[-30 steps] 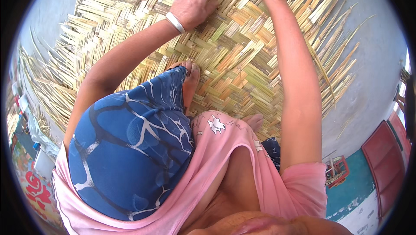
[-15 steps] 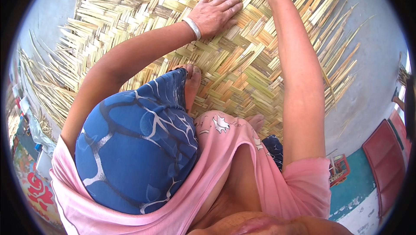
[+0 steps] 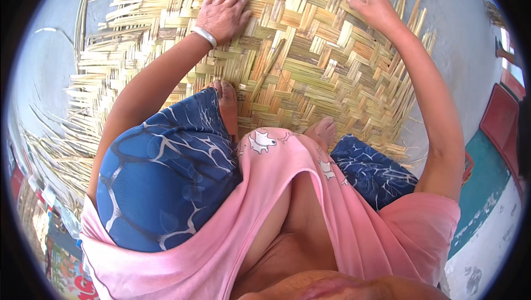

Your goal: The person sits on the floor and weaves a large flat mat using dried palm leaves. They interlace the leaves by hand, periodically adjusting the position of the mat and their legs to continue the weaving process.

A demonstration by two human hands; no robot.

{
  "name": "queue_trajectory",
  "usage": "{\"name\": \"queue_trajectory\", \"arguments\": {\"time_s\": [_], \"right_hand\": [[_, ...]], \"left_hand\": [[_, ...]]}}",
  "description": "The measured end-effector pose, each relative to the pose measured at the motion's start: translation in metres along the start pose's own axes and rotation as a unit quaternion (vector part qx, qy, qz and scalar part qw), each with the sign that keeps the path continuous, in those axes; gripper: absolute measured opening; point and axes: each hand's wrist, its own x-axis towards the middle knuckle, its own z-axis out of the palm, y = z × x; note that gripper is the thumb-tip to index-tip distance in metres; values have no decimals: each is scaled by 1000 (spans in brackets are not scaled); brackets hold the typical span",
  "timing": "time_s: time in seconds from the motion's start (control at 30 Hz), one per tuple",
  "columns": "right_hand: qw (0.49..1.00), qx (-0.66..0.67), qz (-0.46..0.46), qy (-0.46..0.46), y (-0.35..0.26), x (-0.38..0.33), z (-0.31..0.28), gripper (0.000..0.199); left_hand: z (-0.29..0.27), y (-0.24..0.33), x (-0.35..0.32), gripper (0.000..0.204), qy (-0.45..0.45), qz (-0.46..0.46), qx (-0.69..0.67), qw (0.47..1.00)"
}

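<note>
Our left hand [image 3: 224, 9] lies palm down and spread flat on the pale yellow woven mat of flat bamboo strips [image 3: 310, 79], fingers pointing away from us and gripping nothing; a thin silver bangle [image 3: 205, 36] circles its wrist. The mat covers the grey concrete floor [image 3: 47, 62] in front of us, its loose unwoven strip ends fanning out at the left edge. Below the hand, our knee in blue patterned cloth [image 3: 166, 178] rises up, with a bare foot [image 3: 225, 98] resting on the weave beside it. Moving right, the toes of the other foot [image 3: 323, 130] touch the mat's near edge. Farther right, our right hand [image 3: 371, 4] reaches the mat's far side, fingers curled and pinched on a strip end there, though we cannot tell how firmly.
</note>
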Motion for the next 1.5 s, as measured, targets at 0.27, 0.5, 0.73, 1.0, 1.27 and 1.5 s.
{"name": "queue_trajectory", "arguments": {"time_s": [0.27,0.5,0.73,1.0,1.27,1.5], "right_hand": [[759,577,293,74,86,-147,30,47],[557,800,110,191,137,-115,81,28],[571,813,-36,112,168,-117,84,34],[731,674,67,84,169,-60,66,53],[853,484,191,42,122,0,18,78],[853,495,152,66,112,11,39,47]], "left_hand": [[-62,-8,56,49,-213,123,59,967],[-87,84,164,38,-190,256,-16,948],[-52,185,229,41,-304,159,-155,926],[-49,185,224,28,-240,71,-162,955],[-40,154,215,28,-201,-139,-428,870],[-21,145,211,28,-195,-161,-475,843]]}}
